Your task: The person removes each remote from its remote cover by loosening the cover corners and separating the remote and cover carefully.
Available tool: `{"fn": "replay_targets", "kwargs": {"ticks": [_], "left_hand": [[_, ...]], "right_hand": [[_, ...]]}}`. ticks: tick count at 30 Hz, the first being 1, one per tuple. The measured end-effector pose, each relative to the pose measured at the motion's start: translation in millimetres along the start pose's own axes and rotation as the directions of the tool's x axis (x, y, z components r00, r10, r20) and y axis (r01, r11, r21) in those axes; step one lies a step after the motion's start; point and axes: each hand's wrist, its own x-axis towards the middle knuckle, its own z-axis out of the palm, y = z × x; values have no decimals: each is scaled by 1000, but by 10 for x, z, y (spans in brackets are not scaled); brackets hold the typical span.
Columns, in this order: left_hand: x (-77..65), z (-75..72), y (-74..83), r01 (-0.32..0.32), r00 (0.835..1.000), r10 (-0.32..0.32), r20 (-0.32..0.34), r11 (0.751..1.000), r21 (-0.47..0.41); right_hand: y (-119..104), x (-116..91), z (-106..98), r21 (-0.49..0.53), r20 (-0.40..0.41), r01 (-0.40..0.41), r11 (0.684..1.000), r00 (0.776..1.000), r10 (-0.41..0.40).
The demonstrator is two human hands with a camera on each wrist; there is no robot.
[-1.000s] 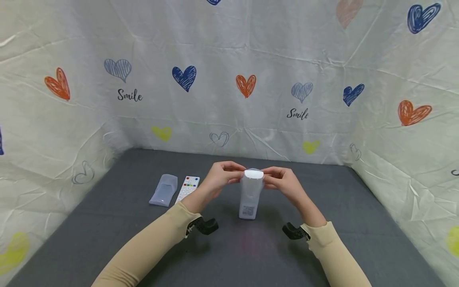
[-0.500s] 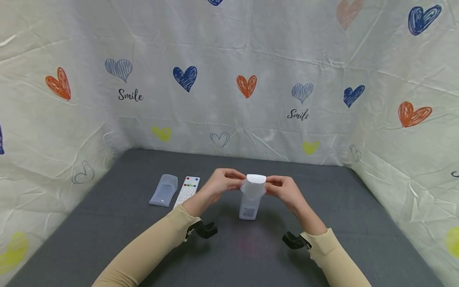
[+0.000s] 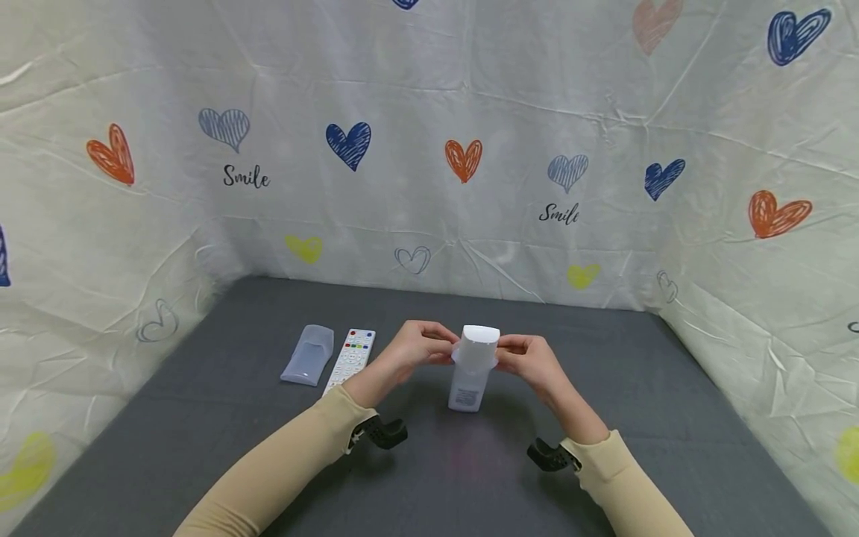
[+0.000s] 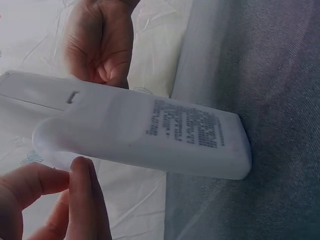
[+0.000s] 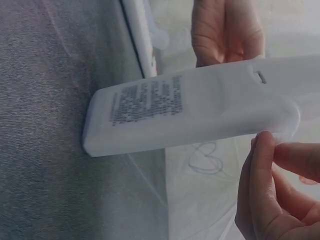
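A white remote control [image 3: 481,337] stands on end on the table, its back with the battery cover towards me. Around its lower part sits a translucent sleeve [image 3: 472,373]; printed text shows through it. The bare top end sticks out above the sleeve's rim. My left hand [image 3: 417,347] pinches the rim on the left between thumb and fingertips. On the opposite side my right hand [image 3: 533,359] pinches it likewise. In the left wrist view the sleeve's rim [image 4: 47,137] bulges away from the remote near the fingertips.
Left of my left hand lies another white remote [image 3: 351,358] with coloured buttons, partly behind the forearm. Beside it is an empty translucent sleeve [image 3: 309,356]. A grey cloth covers the table [image 3: 470,485], and a heart-patterned curtain [image 3: 403,201] encloses the back and sides.
Both hands have moved down slightly with the sleeve's rim, which was at the remote's top end a second ago. More of the remote's top is bare now.
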Motion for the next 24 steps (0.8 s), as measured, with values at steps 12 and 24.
{"fn": "replay_targets", "kwargs": {"ticks": [12, 24], "left_hand": [[29, 29, -221, 29, 1000, -30, 9, 998, 51], [64, 32, -265, 24, 1000, -25, 4, 997, 69]], "right_hand": [[238, -5, 87, -3, 15, -42, 999, 999, 42], [221, 19, 80, -67, 27, -58, 996, 998, 60]]}}
